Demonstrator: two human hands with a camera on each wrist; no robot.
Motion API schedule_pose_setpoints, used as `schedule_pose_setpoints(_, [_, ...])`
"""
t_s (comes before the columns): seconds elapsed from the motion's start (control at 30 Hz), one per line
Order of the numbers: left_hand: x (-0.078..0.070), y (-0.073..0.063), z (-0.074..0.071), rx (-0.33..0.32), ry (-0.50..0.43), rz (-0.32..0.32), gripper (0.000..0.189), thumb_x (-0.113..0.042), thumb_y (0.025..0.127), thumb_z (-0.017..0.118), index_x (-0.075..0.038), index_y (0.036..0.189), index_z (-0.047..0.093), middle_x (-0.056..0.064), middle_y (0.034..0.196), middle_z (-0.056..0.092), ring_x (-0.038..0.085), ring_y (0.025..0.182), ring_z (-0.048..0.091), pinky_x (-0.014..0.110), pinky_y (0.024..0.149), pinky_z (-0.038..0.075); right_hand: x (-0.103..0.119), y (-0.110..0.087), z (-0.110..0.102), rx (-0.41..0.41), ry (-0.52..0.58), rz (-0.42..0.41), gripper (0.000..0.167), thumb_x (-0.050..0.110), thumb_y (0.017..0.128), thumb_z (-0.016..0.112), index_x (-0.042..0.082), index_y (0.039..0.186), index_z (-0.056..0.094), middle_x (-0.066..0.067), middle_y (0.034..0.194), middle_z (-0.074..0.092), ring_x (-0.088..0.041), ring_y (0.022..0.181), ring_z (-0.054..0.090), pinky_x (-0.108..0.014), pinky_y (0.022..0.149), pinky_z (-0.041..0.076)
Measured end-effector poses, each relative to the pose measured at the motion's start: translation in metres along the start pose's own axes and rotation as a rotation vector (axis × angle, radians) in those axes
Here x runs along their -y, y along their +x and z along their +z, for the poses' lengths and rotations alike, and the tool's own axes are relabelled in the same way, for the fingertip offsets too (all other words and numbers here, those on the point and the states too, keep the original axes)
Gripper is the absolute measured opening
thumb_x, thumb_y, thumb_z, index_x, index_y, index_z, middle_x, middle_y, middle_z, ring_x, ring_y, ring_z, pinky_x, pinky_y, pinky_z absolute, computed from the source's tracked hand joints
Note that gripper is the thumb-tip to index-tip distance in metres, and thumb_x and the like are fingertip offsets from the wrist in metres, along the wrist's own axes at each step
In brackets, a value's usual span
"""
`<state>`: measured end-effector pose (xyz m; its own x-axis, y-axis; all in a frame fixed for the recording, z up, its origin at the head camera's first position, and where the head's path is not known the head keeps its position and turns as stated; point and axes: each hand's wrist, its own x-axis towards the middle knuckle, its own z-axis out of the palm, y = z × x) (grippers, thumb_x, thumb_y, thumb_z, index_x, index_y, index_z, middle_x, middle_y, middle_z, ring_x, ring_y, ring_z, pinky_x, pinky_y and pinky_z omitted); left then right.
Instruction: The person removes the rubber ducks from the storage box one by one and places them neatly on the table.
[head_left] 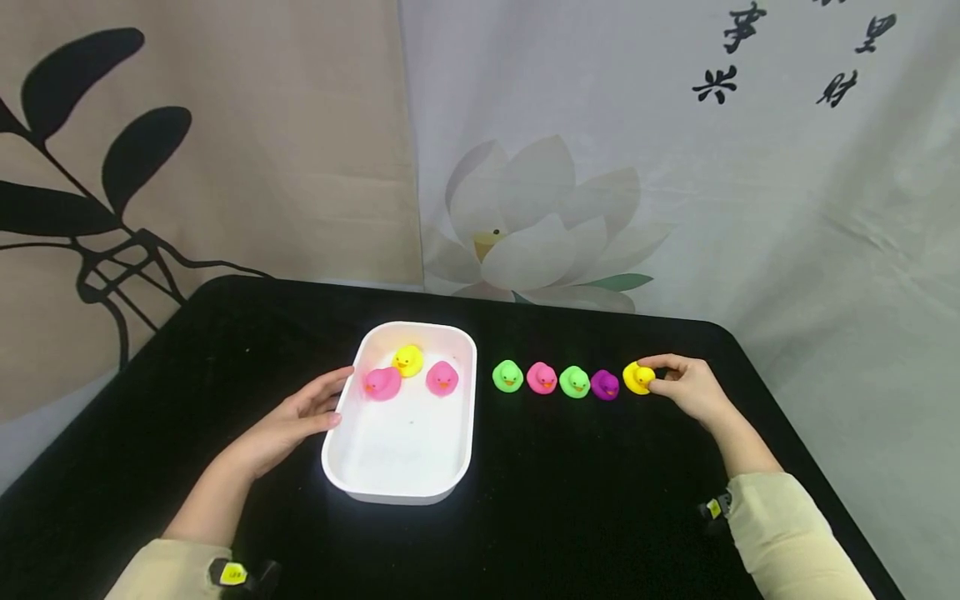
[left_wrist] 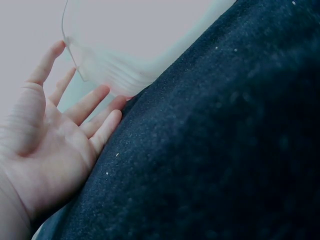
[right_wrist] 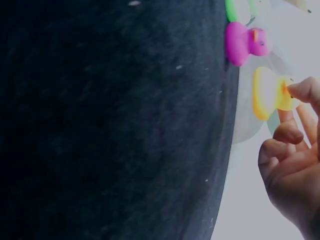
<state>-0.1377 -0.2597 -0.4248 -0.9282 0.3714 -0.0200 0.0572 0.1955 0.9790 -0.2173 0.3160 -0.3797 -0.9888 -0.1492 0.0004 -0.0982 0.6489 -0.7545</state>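
A white tray (head_left: pixel 397 454) stands at the middle of the table. Inside it, near its far end, lie a yellow rubber duck (head_left: pixel 407 360) and two pink ducks, one at the left (head_left: pixel 382 384) and one at the right (head_left: pixel 442 379). My left hand (head_left: pixel 281 425) touches the tray's left side with its fingers spread and relaxed; the left wrist view shows the palm (left_wrist: pixel 50 155) holding nothing. At the right end of a row of ducks, my right hand (head_left: pixel 693 392) pinches a yellow rubber duck (head_left: pixel 637 378) between thumb and fingers.
Left of the held duck, a green duck (head_left: pixel 507 377), a pink duck (head_left: pixel 542 378), another green duck (head_left: pixel 574 382) and a purple duck (head_left: pixel 604 385) line up on the black tablecloth (head_left: pixel 570 500). A printed curtain (head_left: pixel 300 150) hangs behind the table.
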Motion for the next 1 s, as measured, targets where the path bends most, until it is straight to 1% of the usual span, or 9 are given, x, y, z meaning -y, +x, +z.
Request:
schedule_pose_setpoints(0.13, [0.001,0.000,0.000,0.003,-0.006,0.002,0.067,-0.019,0.091,0.059,-0.015,0.149,0.026,0.014,0.151,0.029,0.042,0.129,0.037,0.060,0.098,0.037,-0.005,-0.002,0.002,0.010,0.006,0.007,0.033,0.009,0.088,0.067,-0.001,0.120,0.063,-0.016,0.099,0.054,-0.018,0.066,0.041,-0.026,0.055,0.038])
schedule_pose_setpoints(0.43, [0.001,0.000,0.000,0.001,0.001,0.009,0.067,-0.019,0.091,0.059,-0.015,0.149,0.027,0.014,0.150,0.030,0.041,0.128,0.039,0.059,0.097,0.038,-0.007,-0.004,0.007,0.035,0.028,0.001,0.036,0.009,0.087,0.068,-0.003,0.120,0.062,-0.020,0.109,0.059,-0.016,0.064,0.042,-0.027,0.056,0.039])
schedule_pose_setpoints(0.57, [0.001,0.000,0.000,0.001,0.001,0.012,0.067,-0.019,0.091,0.059,-0.015,0.149,0.027,0.014,0.150,0.030,0.041,0.128,0.039,0.059,0.097,0.038,-0.010,-0.005,0.009,0.038,0.034,0.005,0.034,0.006,0.087,0.068,-0.003,0.120,0.063,-0.019,0.106,0.059,-0.015,0.062,0.041,-0.026,0.054,0.039])
schedule_pose_setpoints(0.67, [0.002,0.000,0.000,0.003,-0.001,0.011,0.067,-0.019,0.091,0.059,-0.015,0.149,0.026,0.014,0.150,0.029,0.041,0.129,0.038,0.059,0.097,0.038,-0.012,-0.004,0.010,0.039,0.017,0.009,0.034,0.005,0.087,0.067,-0.003,0.120,0.063,-0.018,0.102,0.058,-0.015,0.060,0.041,-0.026,0.053,0.038])
schedule_pose_setpoints(0.7, [0.002,0.000,0.000,0.004,-0.002,0.010,0.067,-0.019,0.091,0.059,-0.015,0.149,0.026,0.014,0.151,0.029,0.041,0.129,0.038,0.059,0.097,0.038,-0.012,-0.005,0.011,0.039,0.011,0.008,0.034,0.005,0.087,0.067,-0.003,0.120,0.063,-0.018,0.103,0.058,-0.015,0.060,0.041,-0.026,0.053,0.038])
schedule_pose_setpoints(0.9, [0.002,0.000,0.000,-0.001,0.005,0.005,0.067,-0.020,0.091,0.059,-0.015,0.149,0.026,0.014,0.151,0.029,0.041,0.129,0.038,0.060,0.097,0.038,-0.011,-0.006,0.011,0.049,0.012,0.008,0.035,0.006,0.089,0.064,-0.003,0.123,0.061,-0.023,0.118,0.058,-0.018,0.066,0.043,-0.029,0.060,0.042])
schedule_pose_setpoints(1.0, [0.001,0.000,0.000,-0.005,0.009,-0.001,0.067,-0.021,0.091,0.059,-0.015,0.149,0.026,0.014,0.151,0.029,0.041,0.129,0.038,0.060,0.097,0.038,-0.010,-0.006,0.010,0.055,0.013,0.009,0.036,0.007,0.090,0.063,-0.003,0.125,0.060,-0.024,0.121,0.056,-0.018,0.068,0.043,-0.029,0.061,0.042])
